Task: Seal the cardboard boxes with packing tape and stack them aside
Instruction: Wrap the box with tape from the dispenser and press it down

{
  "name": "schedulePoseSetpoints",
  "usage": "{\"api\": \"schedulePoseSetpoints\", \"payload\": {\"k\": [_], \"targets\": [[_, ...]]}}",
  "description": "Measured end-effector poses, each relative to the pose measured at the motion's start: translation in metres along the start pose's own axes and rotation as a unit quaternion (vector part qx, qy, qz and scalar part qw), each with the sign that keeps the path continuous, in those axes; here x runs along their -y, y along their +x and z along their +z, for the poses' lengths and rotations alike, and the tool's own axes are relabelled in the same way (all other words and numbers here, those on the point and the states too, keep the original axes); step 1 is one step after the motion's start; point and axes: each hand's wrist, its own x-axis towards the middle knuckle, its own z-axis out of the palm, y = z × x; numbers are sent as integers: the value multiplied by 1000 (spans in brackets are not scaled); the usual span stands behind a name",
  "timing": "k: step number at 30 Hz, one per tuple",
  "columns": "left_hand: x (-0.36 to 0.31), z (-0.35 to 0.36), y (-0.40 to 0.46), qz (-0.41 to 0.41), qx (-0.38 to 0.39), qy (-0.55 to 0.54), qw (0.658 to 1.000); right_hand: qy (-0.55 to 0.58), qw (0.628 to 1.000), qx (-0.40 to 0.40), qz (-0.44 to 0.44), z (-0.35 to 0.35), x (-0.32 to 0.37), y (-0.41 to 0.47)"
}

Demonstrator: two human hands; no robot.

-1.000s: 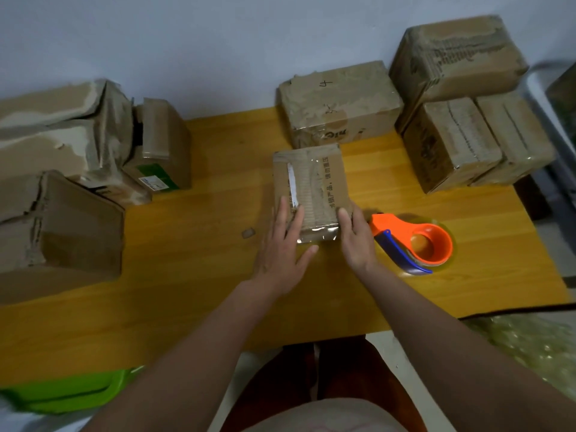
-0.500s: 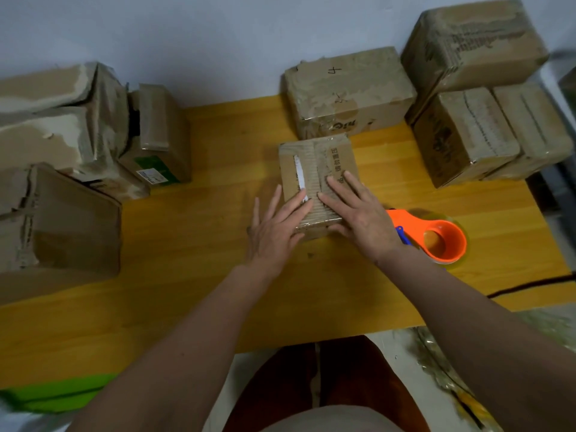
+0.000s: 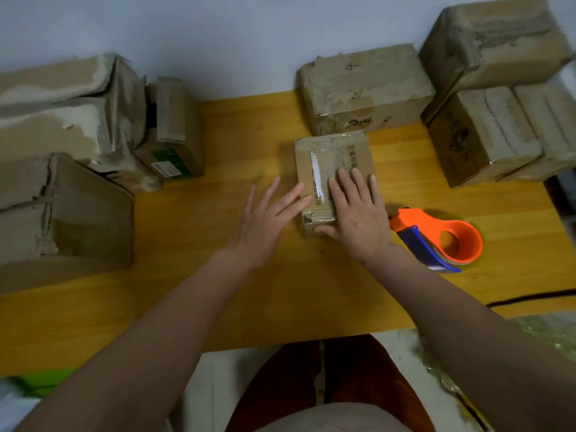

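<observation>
A small cardboard box (image 3: 333, 176) lies in the middle of the yellow wooden surface (image 3: 255, 291), just in front of a larger box marked "4" (image 3: 364, 88). The right hand (image 3: 358, 213) lies flat on its top with straight fingers, the thumb at the near edge; the left hand (image 3: 268, 216) is open too, fingers spread, its tips touching the box's left edge. Neither grip is closed on anything. This looks like the pressing-down step: clear tape seems to run across the top, and the palms are smoothing it. The tape dispenser (image 3: 436, 238), orange with a blue handle, lies just right of the right hand, untouched. The next move probably calls for both hands to take the box by its sides and carry it to one of the groups, the stacked boxes at the right (image 3: 486, 132) or the worn boxes at the left (image 3: 62, 157); which group is the finished one I cannot tell. The tape's edges are hard to make out, the box's near face is partly covered by the right hand, the printing is unreadable, and the outer boxes are cut off by the frame.
</observation>
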Motion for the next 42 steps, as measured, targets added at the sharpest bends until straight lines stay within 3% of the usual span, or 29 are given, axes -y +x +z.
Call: {"api": "schedulePoseSetpoints", "payload": {"k": [4,17,21,26,30,34,38,40,42], "targets": [[-5,-2,0,-13,-2,-44,999,56,998,11,17,-3,19,-1],[-8,-4,0,-32,2,-110,993,40,989,15,144,3,56,9],[-8,-9,-3,-24,25,-149,988,68,996,22,50,-2,34,-1],[-12,-1,4,-42,-12,-182,982,69,997,46,-10,-9,-31,-1],[-17,5,11,-59,-37,-169,983,61,991,54,-107,-2,-60,-2],[-14,5,11,-41,-37,-129,990,79,989,58,-109,-2,-69,-8],[-17,-1,16,-34,-50,-97,993,202,978,53,-26,-1,-82,-30],[-24,-3,25,-24,-65,-96,993,308,947,88,29,-5,-78,-37],[-34,-1,36,-8,-55,-72,996,405,911,62,54,-10,-60,-35]]}}
